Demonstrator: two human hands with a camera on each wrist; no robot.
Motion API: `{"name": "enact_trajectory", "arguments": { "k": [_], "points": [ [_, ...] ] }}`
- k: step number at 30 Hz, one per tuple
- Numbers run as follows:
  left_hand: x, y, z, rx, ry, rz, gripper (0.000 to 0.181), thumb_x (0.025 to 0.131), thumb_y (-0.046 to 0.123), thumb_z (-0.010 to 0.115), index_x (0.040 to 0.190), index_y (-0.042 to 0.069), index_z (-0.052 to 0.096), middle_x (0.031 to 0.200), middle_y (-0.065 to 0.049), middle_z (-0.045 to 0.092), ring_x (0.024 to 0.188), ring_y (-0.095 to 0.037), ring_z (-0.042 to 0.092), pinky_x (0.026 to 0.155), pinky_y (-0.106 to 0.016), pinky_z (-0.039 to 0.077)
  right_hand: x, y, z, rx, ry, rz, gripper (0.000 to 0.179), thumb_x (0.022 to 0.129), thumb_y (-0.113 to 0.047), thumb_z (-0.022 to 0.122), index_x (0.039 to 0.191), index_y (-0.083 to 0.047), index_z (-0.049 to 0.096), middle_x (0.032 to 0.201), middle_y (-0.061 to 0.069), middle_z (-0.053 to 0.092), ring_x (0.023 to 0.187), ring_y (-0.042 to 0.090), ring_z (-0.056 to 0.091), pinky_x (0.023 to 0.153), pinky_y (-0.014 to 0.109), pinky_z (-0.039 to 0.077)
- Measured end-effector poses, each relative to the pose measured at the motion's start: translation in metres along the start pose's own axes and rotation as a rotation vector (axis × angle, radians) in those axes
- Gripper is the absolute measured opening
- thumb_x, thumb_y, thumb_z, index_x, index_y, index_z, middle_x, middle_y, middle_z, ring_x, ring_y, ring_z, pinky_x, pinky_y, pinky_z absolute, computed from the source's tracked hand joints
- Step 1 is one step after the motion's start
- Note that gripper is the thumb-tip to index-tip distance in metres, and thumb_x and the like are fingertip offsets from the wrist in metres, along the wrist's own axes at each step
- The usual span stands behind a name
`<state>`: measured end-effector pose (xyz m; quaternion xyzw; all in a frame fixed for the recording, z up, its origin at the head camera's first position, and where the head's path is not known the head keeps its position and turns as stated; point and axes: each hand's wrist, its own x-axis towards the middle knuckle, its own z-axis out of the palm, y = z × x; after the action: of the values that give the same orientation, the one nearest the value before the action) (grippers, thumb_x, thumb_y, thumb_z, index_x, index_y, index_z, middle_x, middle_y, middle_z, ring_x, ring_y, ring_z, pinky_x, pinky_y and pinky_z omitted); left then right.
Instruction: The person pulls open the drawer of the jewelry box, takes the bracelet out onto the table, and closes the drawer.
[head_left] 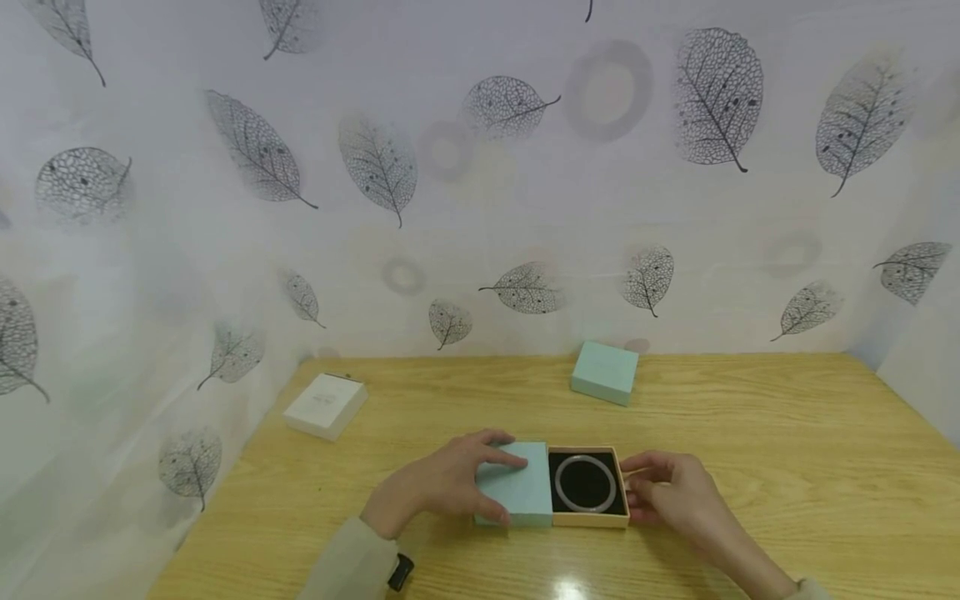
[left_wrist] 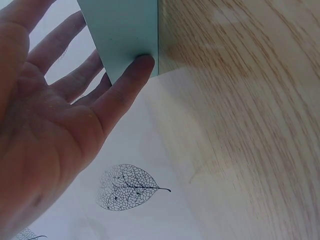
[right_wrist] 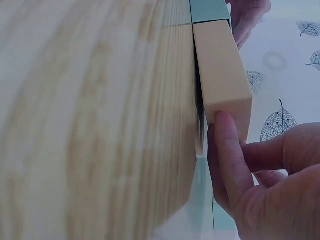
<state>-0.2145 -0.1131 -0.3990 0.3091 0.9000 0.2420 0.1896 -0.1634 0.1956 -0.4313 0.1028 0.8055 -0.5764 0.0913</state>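
Observation:
A light teal box sleeve (head_left: 528,492) lies on the table with its peach-edged inner drawer (head_left: 590,520) slid out to the right. On the drawer's black lining sits a pale, translucent ring-shaped bangle (head_left: 558,492). My left hand (head_left: 453,479) grips the sleeve from the left, its thumb against the near side and its fingers over the top and far side. In the left wrist view the thumb presses the teal side wall (left_wrist: 125,35). At the drawer's right end my right hand (head_left: 678,492) has curled fingers against the end wall (right_wrist: 235,112).
A white box (head_left: 324,406) stands at the back left of the wooden table (head_left: 787,433). Another teal box (head_left: 606,371) stands near the back edge. Leaf-patterned cloth (head_left: 480,208) hangs behind and along the sides.

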Motion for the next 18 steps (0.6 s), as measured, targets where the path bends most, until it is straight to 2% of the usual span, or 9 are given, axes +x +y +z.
{"name": "enact_trajectory", "arguments": {
  "k": [13,18],
  "points": [
    [0.0002,-0.0019,0.0007,-0.011,0.004,0.005,0.063,0.08,0.042,0.086,0.139,0.032,0.064,0.163,-0.001,0.039,0.15,-0.032,0.037,0.12,-0.058,0.035,0.0013,0.0016,-0.0026,-0.022,-0.009,0.007,0.026,0.098,0.008,0.054,0.12,0.008,0.067,0.097,0.012,0.073,0.083,0.02,0.071,0.067,0.033,0.064],
    [-0.0001,-0.0013,0.0003,-0.013,0.003,0.003,0.063,0.08,0.042,0.086,0.138,0.032,0.064,0.163,0.0,0.039,0.15,-0.032,0.037,0.12,-0.058,0.035,0.0011,0.0007,-0.0034,-0.015,-0.001,0.003,0.027,0.098,0.006,0.055,0.122,0.008,0.066,0.102,0.014,0.072,0.085,0.02,0.071,0.069,0.033,0.064]
  ]
}}
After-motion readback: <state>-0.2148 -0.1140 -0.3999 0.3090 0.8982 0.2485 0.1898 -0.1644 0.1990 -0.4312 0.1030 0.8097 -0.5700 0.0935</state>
